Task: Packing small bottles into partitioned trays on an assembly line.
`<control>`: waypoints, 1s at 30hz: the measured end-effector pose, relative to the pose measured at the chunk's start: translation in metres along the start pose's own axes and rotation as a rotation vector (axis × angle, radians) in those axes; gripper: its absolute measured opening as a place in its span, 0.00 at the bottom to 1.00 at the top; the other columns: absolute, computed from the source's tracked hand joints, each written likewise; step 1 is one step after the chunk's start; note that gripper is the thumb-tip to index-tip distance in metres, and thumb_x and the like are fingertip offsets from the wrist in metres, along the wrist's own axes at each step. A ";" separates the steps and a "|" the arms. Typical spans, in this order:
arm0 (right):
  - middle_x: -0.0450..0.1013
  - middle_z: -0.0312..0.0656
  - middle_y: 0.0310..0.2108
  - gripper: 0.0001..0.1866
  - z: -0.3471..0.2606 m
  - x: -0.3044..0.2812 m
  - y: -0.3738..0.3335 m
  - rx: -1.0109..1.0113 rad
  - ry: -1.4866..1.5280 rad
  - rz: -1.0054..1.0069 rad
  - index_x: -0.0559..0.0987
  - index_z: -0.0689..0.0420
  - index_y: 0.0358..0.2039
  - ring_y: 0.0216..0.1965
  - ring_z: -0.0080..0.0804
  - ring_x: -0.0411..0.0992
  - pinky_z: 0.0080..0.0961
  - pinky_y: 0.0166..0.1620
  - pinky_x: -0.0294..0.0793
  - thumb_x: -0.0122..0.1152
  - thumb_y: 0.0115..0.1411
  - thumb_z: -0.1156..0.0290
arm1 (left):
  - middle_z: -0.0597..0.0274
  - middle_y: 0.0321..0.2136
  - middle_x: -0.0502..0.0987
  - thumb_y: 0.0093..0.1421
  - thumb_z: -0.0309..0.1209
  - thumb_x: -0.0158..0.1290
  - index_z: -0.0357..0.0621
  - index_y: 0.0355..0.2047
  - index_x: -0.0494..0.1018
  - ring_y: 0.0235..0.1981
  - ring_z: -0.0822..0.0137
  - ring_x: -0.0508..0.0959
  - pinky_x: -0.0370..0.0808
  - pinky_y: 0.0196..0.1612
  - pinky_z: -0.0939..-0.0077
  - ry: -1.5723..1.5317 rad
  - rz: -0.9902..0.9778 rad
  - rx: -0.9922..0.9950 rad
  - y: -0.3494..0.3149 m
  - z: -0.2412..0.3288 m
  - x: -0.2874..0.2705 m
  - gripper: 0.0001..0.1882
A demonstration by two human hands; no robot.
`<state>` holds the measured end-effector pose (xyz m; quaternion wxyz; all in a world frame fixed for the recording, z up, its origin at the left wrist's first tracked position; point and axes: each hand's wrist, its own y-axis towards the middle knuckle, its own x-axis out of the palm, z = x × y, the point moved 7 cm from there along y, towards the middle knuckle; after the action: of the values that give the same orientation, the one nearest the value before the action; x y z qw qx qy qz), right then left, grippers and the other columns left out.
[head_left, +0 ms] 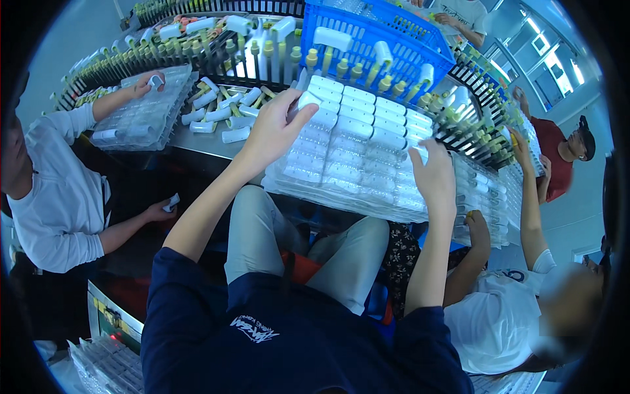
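Note:
A clear plastic blister tray point(357, 167) lies before me on a stack of similar trays. Its far rows hold small white plastic casings point(357, 105); the nearer pockets look clear. My left hand point(277, 128) is over the tray's far left corner, thumb and fingers closed on a white plastic casing point(307, 100). At the tray's right edge is my right hand point(433, 172), its fingers curled and pinched around another white casing point(420, 153), which they partly hide.
Black slotted racks with upright yellowish pegs point(269, 51) curve behind the tray, some topped with white casings. A blue crate point(374, 33) stands behind. Loose white casings point(226, 108) lie left. Co-workers sit at both sides; a left one's hand point(149, 84) holds a white piece over another tray.

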<state>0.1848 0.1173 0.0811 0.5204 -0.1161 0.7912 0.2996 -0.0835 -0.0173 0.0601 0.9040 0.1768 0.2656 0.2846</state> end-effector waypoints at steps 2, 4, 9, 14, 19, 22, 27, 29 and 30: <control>0.73 0.52 0.41 0.18 0.035 0.021 -0.011 0.107 -0.081 -0.069 0.75 0.58 0.43 0.41 0.55 0.74 0.46 0.44 0.73 0.61 0.59 0.59 | 0.58 0.24 0.70 0.62 0.39 0.56 0.34 0.42 0.72 0.24 0.68 0.67 0.65 0.29 0.71 -0.033 0.020 0.045 0.009 0.008 0.008 0.18; 0.71 0.50 0.41 0.19 0.032 0.028 -0.016 0.065 -0.067 0.027 0.72 0.57 0.42 0.39 0.54 0.74 0.47 0.41 0.73 0.64 0.56 0.59 | 0.56 0.25 0.70 0.62 0.38 0.56 0.34 0.41 0.72 0.24 0.66 0.68 0.66 0.29 0.70 -0.061 -0.007 0.079 0.016 0.020 0.024 0.17; 0.68 0.47 0.38 0.22 0.034 0.040 -0.007 0.064 -0.016 0.067 0.69 0.57 0.39 0.37 0.52 0.74 0.46 0.43 0.70 0.69 0.52 0.59 | 0.49 0.35 0.76 0.60 0.41 0.57 0.40 0.41 0.70 0.38 0.49 0.77 0.74 0.39 0.59 0.286 -0.128 0.257 0.018 0.024 0.083 0.17; 0.69 0.50 0.40 0.23 0.039 0.038 -0.003 0.095 0.054 0.101 0.71 0.59 0.42 0.39 0.54 0.73 0.46 0.44 0.70 0.68 0.51 0.60 | 0.53 0.35 0.77 0.59 0.39 0.57 0.41 0.41 0.69 0.39 0.52 0.77 0.74 0.41 0.59 0.451 -0.161 0.424 0.002 0.027 0.091 0.17; 0.70 0.56 0.41 0.24 0.047 -0.026 0.008 0.067 0.232 0.334 0.77 0.67 0.41 0.41 0.56 0.71 0.41 0.44 0.71 0.62 0.60 0.55 | 0.49 0.37 0.77 0.59 0.37 0.58 0.39 0.44 0.70 0.38 0.48 0.78 0.74 0.40 0.61 0.456 -0.153 0.387 -0.022 0.060 0.065 0.18; 0.72 0.57 0.30 0.26 0.062 -0.029 0.040 0.176 0.260 0.268 0.75 0.66 0.41 0.34 0.55 0.72 0.43 0.39 0.69 0.52 0.66 0.50 | 0.48 0.35 0.77 0.59 0.35 0.60 0.38 0.46 0.70 0.35 0.49 0.79 0.74 0.37 0.63 0.378 -0.020 0.252 -0.042 0.063 0.047 0.19; 0.71 0.52 0.20 0.27 0.068 -0.019 0.102 0.223 0.373 0.214 0.70 0.66 0.33 0.23 0.44 0.74 0.37 0.30 0.70 0.51 0.66 0.49 | 0.49 0.31 0.76 0.58 0.33 0.61 0.36 0.45 0.70 0.28 0.52 0.78 0.74 0.30 0.66 0.185 0.225 0.073 -0.072 0.049 0.030 0.19; 0.72 0.47 0.17 0.27 0.058 -0.024 0.126 0.180 0.368 0.218 0.71 0.67 0.34 0.16 0.34 0.73 0.31 0.25 0.71 0.51 0.66 0.48 | 0.49 0.30 0.76 0.58 0.33 0.61 0.36 0.45 0.70 0.27 0.54 0.78 0.73 0.31 0.67 0.091 0.210 -0.006 -0.077 0.043 0.029 0.19; 0.73 0.48 0.18 0.28 0.049 -0.020 0.139 0.168 0.359 0.177 0.72 0.67 0.35 0.17 0.35 0.74 0.32 0.25 0.72 0.51 0.66 0.48 | 0.50 0.29 0.75 0.59 0.33 0.60 0.36 0.44 0.70 0.26 0.56 0.77 0.73 0.30 0.68 0.085 0.207 -0.007 -0.079 0.040 0.025 0.18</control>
<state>0.1613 0.2544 0.1344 0.3506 -0.0538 0.9005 0.2515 -0.0097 -0.0700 0.0459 0.8582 0.1878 0.2831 0.3848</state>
